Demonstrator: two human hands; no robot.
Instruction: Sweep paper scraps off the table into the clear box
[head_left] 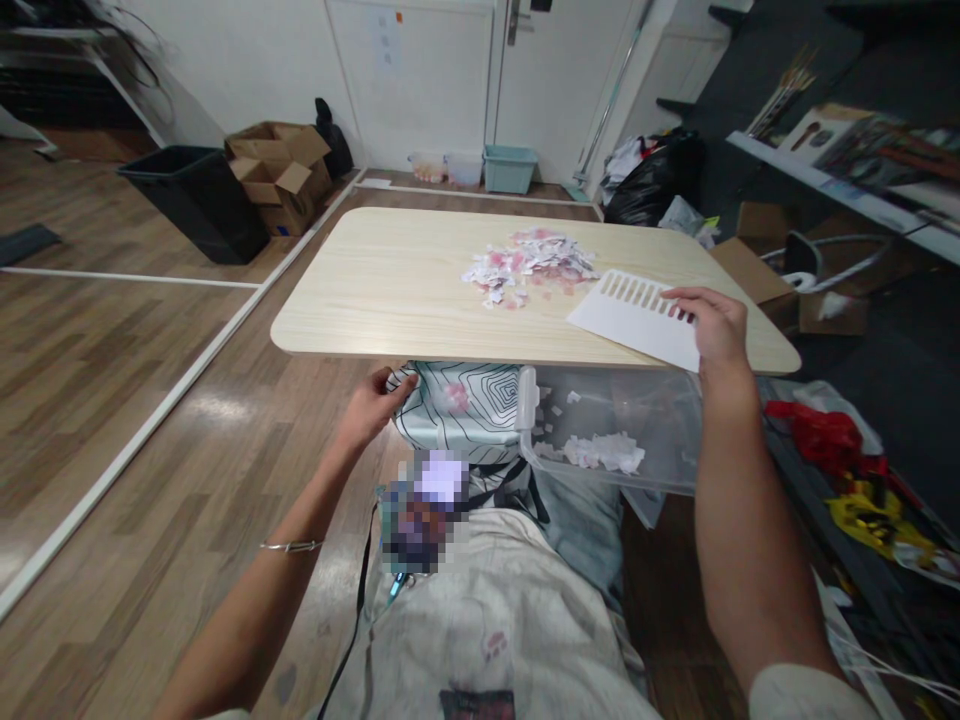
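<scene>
My left hand (381,400) is closed on the left edge of a pale green bag (466,405) with black line patterns, just below the table's near edge. My right hand (712,322) grips the right end of a white slotted sheet (634,318) with a row of oblong cut-outs; the thumb is hidden. That sheet lies at the right of the wooden table (375,290). Left of it is a heap of small white and pink paper scraps (536,260). Beside the bag, a clear plastic bin (667,420) holds more paper scraps (604,452).
On the floor at the left stand a black bin (199,200) and open cardboard boxes (281,170). A teal tub (510,168) sits by the door. At the right are a black garbage bag (656,180), a laden shelf (840,185) and a cardboard box (757,270).
</scene>
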